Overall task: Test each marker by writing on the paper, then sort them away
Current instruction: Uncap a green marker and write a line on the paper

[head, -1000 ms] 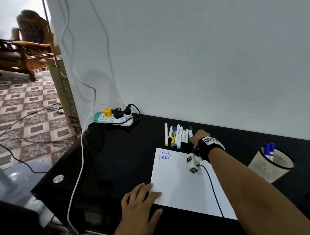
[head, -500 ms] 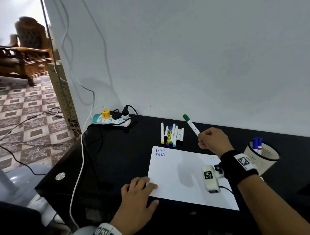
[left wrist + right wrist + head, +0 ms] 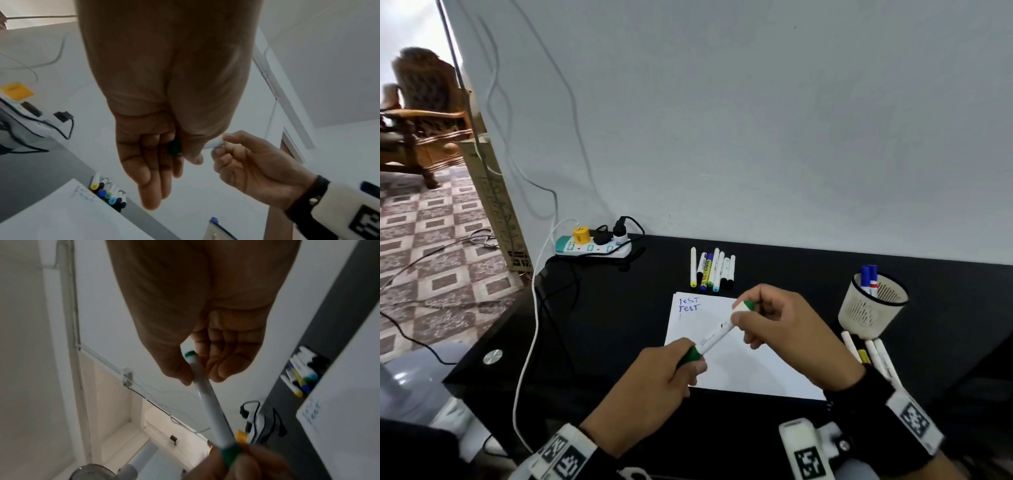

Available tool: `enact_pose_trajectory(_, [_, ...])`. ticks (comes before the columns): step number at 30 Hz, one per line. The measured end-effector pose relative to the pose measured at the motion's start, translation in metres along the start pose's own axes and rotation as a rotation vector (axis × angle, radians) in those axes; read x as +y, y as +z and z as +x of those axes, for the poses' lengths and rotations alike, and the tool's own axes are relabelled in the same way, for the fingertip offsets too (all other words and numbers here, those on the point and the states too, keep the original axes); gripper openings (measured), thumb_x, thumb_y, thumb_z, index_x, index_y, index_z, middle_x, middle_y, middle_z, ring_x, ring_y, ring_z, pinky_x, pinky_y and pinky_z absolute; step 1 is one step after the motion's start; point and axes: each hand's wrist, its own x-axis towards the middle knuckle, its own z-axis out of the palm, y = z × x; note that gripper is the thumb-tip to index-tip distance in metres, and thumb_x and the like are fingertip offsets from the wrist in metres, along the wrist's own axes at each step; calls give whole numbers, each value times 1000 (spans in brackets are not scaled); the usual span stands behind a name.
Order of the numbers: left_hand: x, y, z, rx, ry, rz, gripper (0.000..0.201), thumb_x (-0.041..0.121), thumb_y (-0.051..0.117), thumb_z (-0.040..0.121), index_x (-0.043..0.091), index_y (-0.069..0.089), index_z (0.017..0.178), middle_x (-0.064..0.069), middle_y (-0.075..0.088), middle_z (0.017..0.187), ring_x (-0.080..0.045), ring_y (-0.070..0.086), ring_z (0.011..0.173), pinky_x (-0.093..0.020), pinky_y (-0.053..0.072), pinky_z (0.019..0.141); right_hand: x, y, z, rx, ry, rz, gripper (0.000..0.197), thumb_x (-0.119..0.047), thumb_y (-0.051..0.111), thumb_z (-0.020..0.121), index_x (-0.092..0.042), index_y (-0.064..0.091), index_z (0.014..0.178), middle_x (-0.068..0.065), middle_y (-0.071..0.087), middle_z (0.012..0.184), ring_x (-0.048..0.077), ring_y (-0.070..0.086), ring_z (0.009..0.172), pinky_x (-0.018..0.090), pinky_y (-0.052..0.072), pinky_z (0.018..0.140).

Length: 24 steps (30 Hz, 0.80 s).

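Observation:
A white marker with a green cap [image 3: 715, 335] hangs slanted above the white paper [image 3: 743, 370], held at both ends. My left hand [image 3: 681, 359] grips the green cap end [image 3: 231, 454]. My right hand [image 3: 760, 318] pinches the rear end of the barrel [image 3: 198, 369], whose tail has a green tip. The cap sits on the marker. On the paper's top left corner "TEST" [image 3: 689, 304] is written twice in blue. A row of several markers [image 3: 712, 269] lies on the black table beyond the paper.
A beige mesh cup [image 3: 871, 305] with blue markers stands at the right. A few white markers [image 3: 873, 356] lie on the table in front of it. A power strip [image 3: 594, 245] with plugs and cables sits at the table's back left; a white cable [image 3: 530, 329] runs over the edge.
My right hand lifted the green marker out of the row and brought it back over the paper. My left hand left the paper's edge and took hold of the cap end.

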Motion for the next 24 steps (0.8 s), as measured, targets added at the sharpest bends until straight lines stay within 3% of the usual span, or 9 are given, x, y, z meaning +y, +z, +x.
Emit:
enact_pose_trajectory(5, [24, 0, -15, 15, 54, -80, 30, 45, 44, 100, 24, 60, 85, -5, 67, 74, -9, 56, 57, -29, 48, 61, 4, 30, 1, -8, -6, 122, 26, -27, 62, 100, -5, 71, 91, 5, 64, 66, 18, 57, 58, 30, 46, 58])
enact_pose_trajectory(9, [34, -10, -21, -3, 67, -185, 37, 40, 42, 101, 17, 53, 74, -18, 58, 65, -14, 44, 53, -35, 41, 57, 1, 38, 4, 16, 34, 281, 33, -26, 58, 101, 2, 70, 87, 9, 58, 63, 18, 49, 54, 26, 39, 52])
enact_pose_trajectory(12, [34, -18, -19, -33, 48, -225, 44, 37, 42, 103, 8, 48, 70, -15, 57, 61, -14, 43, 55, -34, 39, 59, -1, 43, 7, 61, 22, 359, 36, -26, 57, 102, 3, 68, 85, 11, 56, 61, 17, 47, 51, 26, 37, 51])
enact_pose_trajectory(14, [32, -24, -16, -76, 36, -268, 47, 38, 41, 103, 4, 47, 72, -9, 55, 57, -12, 42, 55, -27, 37, 59, -2, 51, 7, 77, -1, 389, 35, -27, 56, 102, -1, 67, 81, 11, 54, 59, 17, 45, 50, 25, 36, 50])
enact_pose_trajectory(16, [29, -30, -15, -135, 52, -358, 46, 37, 39, 104, 4, 44, 72, -8, 51, 56, -14, 39, 55, -26, 36, 60, -5, 57, 10, 87, -29, 432, 34, -25, 55, 103, -6, 66, 78, 9, 50, 57, 16, 42, 48, 24, 34, 47])
enact_pose_trajectory(20, [10, -37, -28, -218, 72, -623, 41, 37, 38, 99, 6, 38, 74, -16, 39, 55, -23, 30, 54, -32, 27, 55, -8, 16, 35, 398, -44, 862, 37, -19, 47, 104, -14, 53, 68, -1, 39, 54, 9, 31, 41, 20, 22, 40])
enact_pose_trajectory(22, [-8, -38, -34, -134, 14, -652, 40, 39, 40, 97, 7, 38, 73, -16, 38, 56, -26, 29, 54, -36, 27, 55, -7, -14, 50, 514, -86, 950, 39, -21, 46, 106, -18, 53, 68, -4, 42, 55, 8, 34, 41, 20, 25, 41])
enact_pose_trajectory(24, [-26, -34, -32, -12, -37, -552, 42, 40, 44, 94, 5, 39, 71, -11, 43, 58, -23, 35, 56, -37, 32, 57, 2, -21, 61, 515, -84, 900, 33, -27, 49, 107, -17, 56, 76, -3, 49, 57, 10, 41, 46, 20, 32, 44])
